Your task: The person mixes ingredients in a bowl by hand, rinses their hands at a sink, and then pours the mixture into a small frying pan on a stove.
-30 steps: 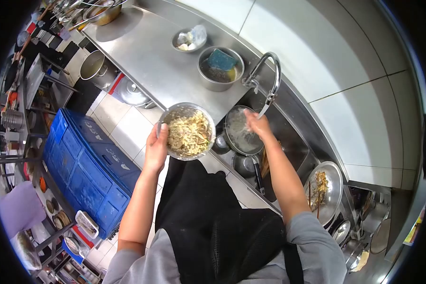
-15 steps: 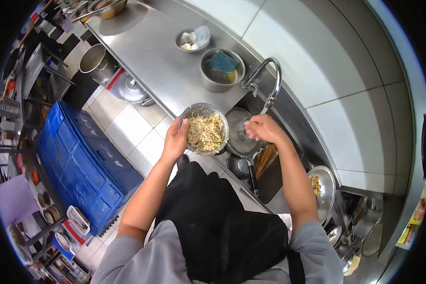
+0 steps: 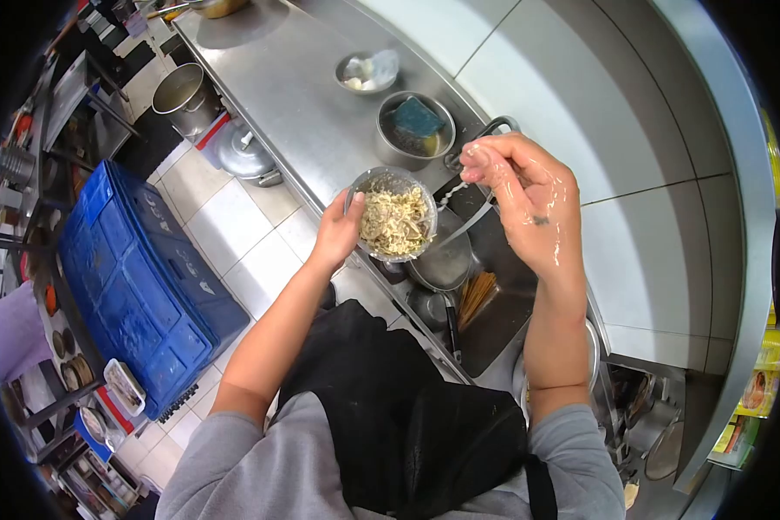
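My left hand [image 3: 338, 230] grips the rim of a metal bowl [image 3: 432, 201], thumb over the edge. The bowl is tilted towards me and full of pale shredded food with darker bits [image 3: 392, 217]. Raised and wet, my right hand [image 3: 533, 204] has its fingers curled against the thumb; whether anything is between them is hidden. Behind the fingertips shows the faucet [image 3: 500, 123], its spout mostly covered by this hand. A thin stream of water [image 3: 472, 223] runs down to a round pan [image 3: 449, 267] in the sink [image 3: 504, 325].
On the steel counter [image 3: 299, 95] stand a pot with a green-blue pad [image 3: 407, 154] and a small bowl with white pieces [image 3: 355, 84]. Wooden sticks [image 3: 477, 296] lie in the sink. A large blue crate [image 3: 134, 286] is on the floor to my left.
My right hand has risen from over the pan towards the camera, in front of the faucet. The left hand and bowl have shifted slightly right in view.
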Demonstrator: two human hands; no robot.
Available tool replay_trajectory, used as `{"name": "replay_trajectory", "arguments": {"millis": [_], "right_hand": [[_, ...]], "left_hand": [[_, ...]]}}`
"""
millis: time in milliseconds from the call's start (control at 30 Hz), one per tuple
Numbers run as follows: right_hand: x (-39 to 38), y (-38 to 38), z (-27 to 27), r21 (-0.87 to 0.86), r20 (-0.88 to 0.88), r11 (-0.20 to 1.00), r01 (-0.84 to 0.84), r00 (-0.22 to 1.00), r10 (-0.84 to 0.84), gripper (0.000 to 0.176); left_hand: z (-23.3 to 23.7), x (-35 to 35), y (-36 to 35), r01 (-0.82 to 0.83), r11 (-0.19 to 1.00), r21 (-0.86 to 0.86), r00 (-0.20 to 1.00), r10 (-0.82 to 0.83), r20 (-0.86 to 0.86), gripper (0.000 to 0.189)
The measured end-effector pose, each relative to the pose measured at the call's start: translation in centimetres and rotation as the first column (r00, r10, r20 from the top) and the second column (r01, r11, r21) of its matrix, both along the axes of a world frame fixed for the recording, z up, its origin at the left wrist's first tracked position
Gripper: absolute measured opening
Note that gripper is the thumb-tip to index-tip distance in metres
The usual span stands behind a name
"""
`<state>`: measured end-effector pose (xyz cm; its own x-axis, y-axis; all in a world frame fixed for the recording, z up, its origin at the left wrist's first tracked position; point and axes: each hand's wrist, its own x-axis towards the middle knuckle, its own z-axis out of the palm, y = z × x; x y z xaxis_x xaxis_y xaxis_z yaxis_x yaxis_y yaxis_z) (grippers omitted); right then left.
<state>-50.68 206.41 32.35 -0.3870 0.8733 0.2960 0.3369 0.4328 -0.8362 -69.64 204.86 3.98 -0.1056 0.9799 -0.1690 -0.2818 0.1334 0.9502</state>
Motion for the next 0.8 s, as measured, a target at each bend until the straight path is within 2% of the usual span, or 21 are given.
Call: {"name": "replay_trajectory", "arguments": {"millis": [100, 133, 167, 200, 233, 300, 333, 367, 400, 433, 500, 533, 567, 633, 700, 767, 800], "right_hand": [[-0.4, 0.4, -4.4, 0.070, -0.088, 0.998, -0.002, 0.996, 0.008, 0.017], [0.2, 0.2, -6.4, 0.041, 0.080, 0.998, -0.047, 0.996, 0.043, 0.016], [1.2, -0.1, -8.6, 0.010, 0.249, 0.997, -0.077, 0.966, 0.072, 0.015], [3.6, -0.2, -11.8, -0.111, 0.188, 0.992, 0.051, 0.982, -0.030, 0.016], [6.0, -0.1, -15.1, -0.237, 0.144, 0.958, 0.160, 0.981, -0.128, 0.017], [9.8, 0.7, -20.2, -0.592, 0.125, 0.735, 0.331, 0.938, -0.322, 0.019], [10.6, 1.2, -22.3, -0.600, 0.124, 0.729, 0.331, 0.938, -0.323, 0.019], [10.9, 2.1, -24.2, -0.730, -0.070, 0.613, 0.303, 0.858, -0.509, 0.021], [11.2, 2.9, -25.7, -0.836, -0.222, 0.502, 0.223, 0.698, -0.681, 0.024], [12.2, 3.6, -27.1, -0.838, -0.228, 0.501, 0.216, 0.696, -0.681, 0.024], [14.3, 4.1, -28.8, -0.856, -0.099, 0.489, 0.168, 0.875, -0.473, 0.027], [13.9, 3.5, -27.0, -0.825, 0.032, 0.520, 0.220, 0.938, -0.346, 0.031], [13.4, 3.1, -25.1, -0.826, 0.034, 0.520, 0.220, 0.939, -0.342, 0.031], [10.8, 1.7, -19.5, -0.776, -0.054, 0.616, 0.138, 0.958, -0.283, 0.032], [8.4, 1.2, -14.6, -0.763, -0.055, 0.634, 0.127, 0.964, -0.259, 0.033], [6.5, 0.8, -11.6, -0.621, -0.085, 0.783, 0.042, 0.989, -0.121, 0.033], [5.9, 0.5, -10.9, -0.577, -0.107, 0.817, -0.004, 0.992, -0.070, 0.029]], "left_hand": [[0.7, 0.5, 0.2, 0.009, 1.000, -0.008, 0.999, -0.008, 0.053, 0.046], [-0.6, 0.5, 0.2, 0.021, 1.000, -0.004, 0.998, -0.021, 0.052, 0.046], [-3.0, 0.5, 0.4, -0.038, 0.999, -0.017, 0.999, 0.038, -0.007, 0.047], [-4.2, 0.9, 1.0, -0.100, 0.995, -0.027, 0.993, 0.098, -0.069, 0.047], [-4.3, 0.4, 1.0, -0.077, 0.995, -0.071, 0.996, 0.073, -0.054, 0.047], [-0.1, -0.4, -0.2, 0.004, 0.999, -0.053, 0.997, -0.001, 0.071, 0.046], [0.2, -0.9, -0.3, 0.032, 0.990, -0.139, 0.997, -0.023, 0.067, 0.045], [0.1, -0.9, -0.5, 0.034, 0.988, -0.148, 0.998, -0.026, 0.059, 0.045], [0.1, -0.8, -0.5, 0.021, 0.992, -0.123, 0.999, -0.016, 0.040, 0.044], [0.1, -0.7, -0.4, 0.008, 0.996, -0.094, 1.000, -0.006, 0.021, 0.044], [0.0, -0.6, -0.6, 0.018, 0.993, -0.115, 1.000, -0.015, 0.023, 0.044], [-0.2, -0.5, -0.5, 0.026, 0.992, -0.123, 1.000, -0.024, 0.015, 0.045], [-0.6, -0.4, -0.5, 0.031, 0.991, -0.132, 1.000, -0.029, 0.011, 0.045], [-0.4, 0.3, -0.9, 0.011, 0.995, -0.101, 1.000, -0.010, 0.015, 0.045], [0.9, 0.8, -1.2, 0.034, 0.985, -0.171, 0.998, -0.025, 0.051, 0.045], [-0.6, 1.5, -0.9, 0.055, 0.987, -0.154, 0.997, -0.046, 0.060, 0.046], [-1.1, 2.0, -0.8, 0.057, 0.990, -0.128, 0.997, -0.050, 0.061, 0.046]]}}
